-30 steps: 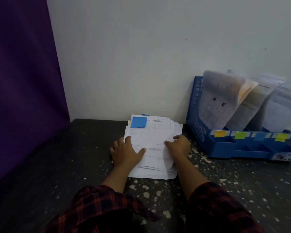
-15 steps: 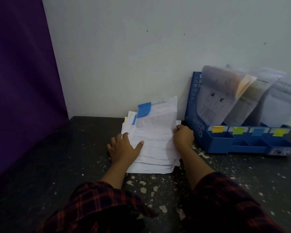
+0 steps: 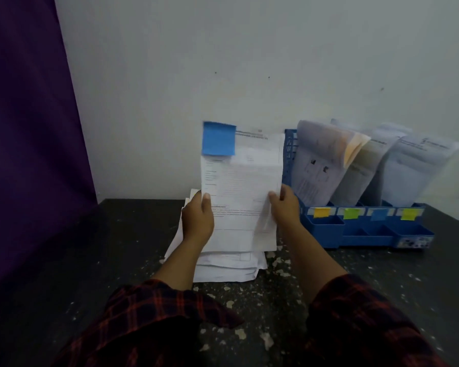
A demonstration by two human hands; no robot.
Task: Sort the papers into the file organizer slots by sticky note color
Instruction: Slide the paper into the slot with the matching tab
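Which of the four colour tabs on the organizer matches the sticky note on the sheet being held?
The blue tab, third from the left; the others are orange, green and yellow.

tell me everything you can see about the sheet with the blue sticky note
The sheet is a white printed paper form, its text too blurred to read. A square blue sticky note sits at its top left corner. It is held nearly upright above the paper stack on the dark table, just left of the blue file organizer. The left hand grips its left edge and the right hand grips its right edge.
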